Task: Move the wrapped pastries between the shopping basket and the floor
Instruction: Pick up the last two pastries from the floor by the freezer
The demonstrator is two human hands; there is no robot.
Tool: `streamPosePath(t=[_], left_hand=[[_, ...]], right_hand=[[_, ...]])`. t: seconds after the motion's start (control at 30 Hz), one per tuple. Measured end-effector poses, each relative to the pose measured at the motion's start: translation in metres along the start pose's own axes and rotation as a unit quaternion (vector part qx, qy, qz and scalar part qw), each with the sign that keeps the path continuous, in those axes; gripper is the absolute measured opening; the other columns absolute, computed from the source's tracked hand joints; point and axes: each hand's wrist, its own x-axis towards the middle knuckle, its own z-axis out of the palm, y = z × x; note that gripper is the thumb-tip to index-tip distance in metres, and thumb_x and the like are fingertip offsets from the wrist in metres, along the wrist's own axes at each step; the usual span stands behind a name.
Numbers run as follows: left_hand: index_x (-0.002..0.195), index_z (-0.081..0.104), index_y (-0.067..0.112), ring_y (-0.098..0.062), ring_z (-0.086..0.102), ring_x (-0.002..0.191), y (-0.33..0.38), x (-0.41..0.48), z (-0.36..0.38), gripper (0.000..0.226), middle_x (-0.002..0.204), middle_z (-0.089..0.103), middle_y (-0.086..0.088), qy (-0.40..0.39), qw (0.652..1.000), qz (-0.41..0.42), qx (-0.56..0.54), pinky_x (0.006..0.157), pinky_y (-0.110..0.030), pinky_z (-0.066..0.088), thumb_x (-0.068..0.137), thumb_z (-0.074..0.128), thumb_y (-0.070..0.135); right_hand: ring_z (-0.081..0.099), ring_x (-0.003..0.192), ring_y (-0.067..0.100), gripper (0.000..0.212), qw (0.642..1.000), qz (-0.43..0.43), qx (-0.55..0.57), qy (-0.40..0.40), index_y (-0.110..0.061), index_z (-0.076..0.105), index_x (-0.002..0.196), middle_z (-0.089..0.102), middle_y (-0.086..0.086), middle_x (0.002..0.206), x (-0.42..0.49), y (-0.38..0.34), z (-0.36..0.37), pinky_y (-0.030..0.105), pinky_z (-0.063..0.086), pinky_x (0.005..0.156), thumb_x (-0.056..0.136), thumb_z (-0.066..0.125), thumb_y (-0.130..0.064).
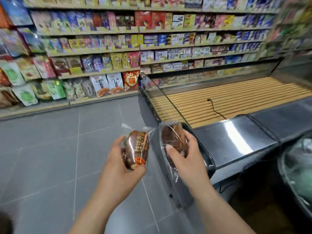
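Aloft, left pastry inside left hand's curled fingers (right pastry, right hand likewise)

The left hand covers the near end of the left pastry. Fingers of the right hand hide the middle of the right pastry, whose label is too small to read. Both forearms run off the near edge. Packages on the far right shelves are smeared by blur. A film-covered round thing is cut by the right edge, and a dark shape sits half out at the near left corner.
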Motion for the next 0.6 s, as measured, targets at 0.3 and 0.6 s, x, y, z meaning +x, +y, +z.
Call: streamPosePath(t=[0.3,0.6], left_hand=[[0.138,0.024,0.036,0.007,0.064,0.075,0.031,-0.021,-0.014,0.083,0.102,0.054,0.021,-0.17,0.98,0.108,0.002,0.06,-0.014,0.048,0.077,0.07,0.006],[0.127,0.028,0.052,0.002,0.064,0.082,0.058,-0.095,0.069,0.081,0.116,0.055,0.011,-0.398,0.894,0.208,0.01,0.073,-0.022,0.049,0.069,0.072,0.016]], right_hand=[[0.058,0.102,0.0,0.05,0.981,0.026,0.026,0.189,-0.046,0.042,0.122,0.059,-0.019,0.114,-0.085,-0.02,-0.019,0.021,0.047,0.086,0.082,0.068,-0.033],[0.057,0.102,-0.005,0.053,0.905,0.076,0.026,0.417,-0.046,0.041,0.124,0.056,-0.016,0.123,-0.229,-0.003,-0.091,0.01,0.045,0.077,0.083,0.069,-0.028]])
